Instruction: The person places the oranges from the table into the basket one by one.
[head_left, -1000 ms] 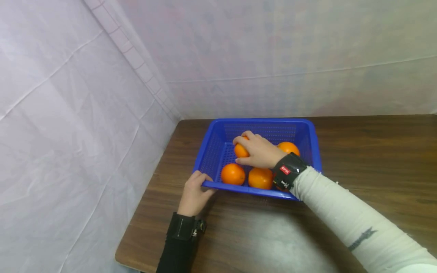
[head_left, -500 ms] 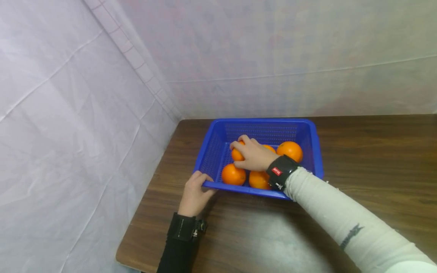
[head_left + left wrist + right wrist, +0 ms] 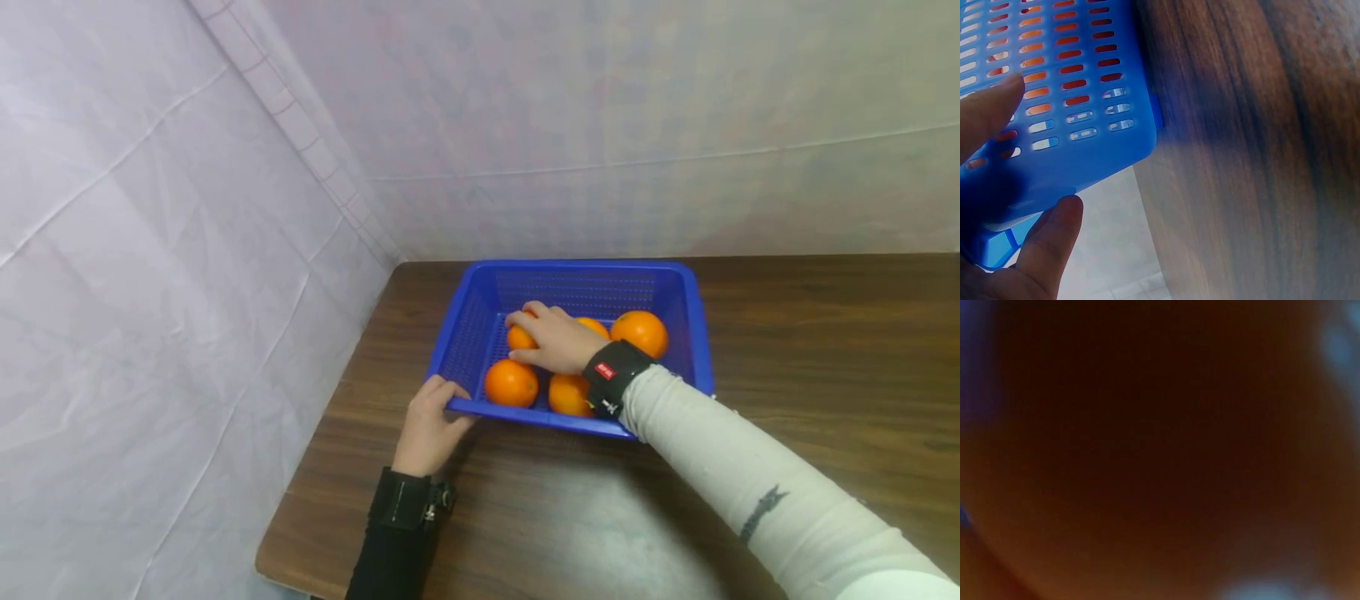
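Observation:
A blue perforated plastic basket (image 3: pixel 467 310) stands on the table with several oranges in it. My left hand (image 3: pixel 429 427) grips its near left corner, and the left wrist view has thumb and finger on either side of the basket wall (image 3: pixel 1094 150). Inside the basket, my right hand (image 3: pixel 558 340) curls its fingers round an orange (image 3: pixel 519 338), low over the basket floor. Just in front lie a second orange (image 3: pixel 512 383) and a third orange (image 3: pixel 568 396), the latter partly under the wrist. An orange, dark and blurred, fills the right wrist view.
Behind the right hand another orange (image 3: pixel 594 326) peeks out, beside a large orange (image 3: pixel 640 333) near the basket's right wall. The brown wooden table (image 3: pixel 810 333) meets a white sheeted wall (image 3: pixel 600 150) at the back and another sheet (image 3: pixel 187 275) along the left.
My right hand has shifted slightly left and lower in the basket with its orange. The oranges at the back right show more now. The left hand stays at the corner.

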Motion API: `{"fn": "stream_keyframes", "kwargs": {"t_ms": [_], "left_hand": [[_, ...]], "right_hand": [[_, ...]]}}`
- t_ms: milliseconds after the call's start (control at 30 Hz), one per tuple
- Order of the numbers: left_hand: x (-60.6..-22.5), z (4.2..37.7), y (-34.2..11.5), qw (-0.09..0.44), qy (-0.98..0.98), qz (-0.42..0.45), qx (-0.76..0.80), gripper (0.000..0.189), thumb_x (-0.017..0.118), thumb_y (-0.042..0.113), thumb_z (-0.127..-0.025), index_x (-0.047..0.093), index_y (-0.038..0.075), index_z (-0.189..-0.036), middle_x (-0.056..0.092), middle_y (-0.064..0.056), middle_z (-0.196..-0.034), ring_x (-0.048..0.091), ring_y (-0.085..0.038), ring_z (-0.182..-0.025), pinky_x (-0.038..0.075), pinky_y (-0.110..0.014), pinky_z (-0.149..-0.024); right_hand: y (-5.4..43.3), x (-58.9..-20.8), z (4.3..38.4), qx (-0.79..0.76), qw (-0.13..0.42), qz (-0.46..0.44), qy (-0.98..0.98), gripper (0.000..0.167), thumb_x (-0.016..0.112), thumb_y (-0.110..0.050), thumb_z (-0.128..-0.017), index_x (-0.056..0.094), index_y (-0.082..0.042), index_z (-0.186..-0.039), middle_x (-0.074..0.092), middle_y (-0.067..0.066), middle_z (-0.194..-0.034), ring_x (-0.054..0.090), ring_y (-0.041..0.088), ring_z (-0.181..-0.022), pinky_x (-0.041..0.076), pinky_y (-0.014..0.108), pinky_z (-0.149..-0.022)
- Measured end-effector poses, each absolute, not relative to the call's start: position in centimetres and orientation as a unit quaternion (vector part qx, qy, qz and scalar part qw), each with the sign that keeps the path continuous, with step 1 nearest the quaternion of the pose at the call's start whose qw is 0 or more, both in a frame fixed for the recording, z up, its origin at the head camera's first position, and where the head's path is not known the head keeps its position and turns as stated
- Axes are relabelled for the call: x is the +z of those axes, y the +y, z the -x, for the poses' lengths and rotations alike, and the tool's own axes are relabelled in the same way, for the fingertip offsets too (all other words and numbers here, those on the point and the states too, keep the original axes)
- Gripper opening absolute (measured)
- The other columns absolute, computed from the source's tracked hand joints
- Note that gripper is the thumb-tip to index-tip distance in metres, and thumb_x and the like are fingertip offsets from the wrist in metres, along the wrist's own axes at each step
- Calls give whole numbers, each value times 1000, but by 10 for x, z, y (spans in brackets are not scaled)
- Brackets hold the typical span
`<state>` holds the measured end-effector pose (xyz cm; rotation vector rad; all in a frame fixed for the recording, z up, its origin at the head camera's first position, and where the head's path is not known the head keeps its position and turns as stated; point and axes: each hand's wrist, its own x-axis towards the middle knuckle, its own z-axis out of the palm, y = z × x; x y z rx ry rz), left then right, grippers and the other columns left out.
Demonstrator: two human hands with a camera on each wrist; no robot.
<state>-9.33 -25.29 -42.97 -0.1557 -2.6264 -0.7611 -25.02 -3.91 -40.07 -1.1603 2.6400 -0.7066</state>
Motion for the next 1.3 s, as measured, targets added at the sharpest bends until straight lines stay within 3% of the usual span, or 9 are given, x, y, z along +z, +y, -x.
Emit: {"fn": "stream_keyframes", "kwargs": {"t_ms": [200,633,1000,1300], "left_hand": [[-431,93,-253,203,-939,55,-274,23,87,8,-73,66,13,-82,57,0,-86,59,-17,-82,52,-35,-77],[-431,89,-250,205,-940,59,-268,24,86,5,-72,66,13,-83,58,-1,-88,60,-18,-83,52,-35,-78],[-430,87,-244,202,-939,62,-270,24,87,6,-72,66,13,-83,57,0,-88,59,-17,-84,51,-34,-78],[-430,89,-243,204,-943,63,-254,24,86,7,-73,65,13,-83,56,0,-87,58,-18,-83,51,-35,-77]], "right_hand": [[-40,-400,250,-225,96,393,886,57,61,-46,-98,49,-17,-146,42,22,-151,46,48,-132,41,61,-108],[-44,-407,248,-149,82,398,902,54,49,-48,-104,46,-17,-148,47,20,-146,54,47,-127,49,61,-98],[-41,-407,250,-117,81,398,906,56,47,-50,-104,45,-17,-150,47,22,-147,53,47,-127,45,60,-104],[-38,-409,253,-120,93,382,912,63,40,-58,-103,38,-22,-155,40,21,-155,45,48,-138,36,60,-114]]}}
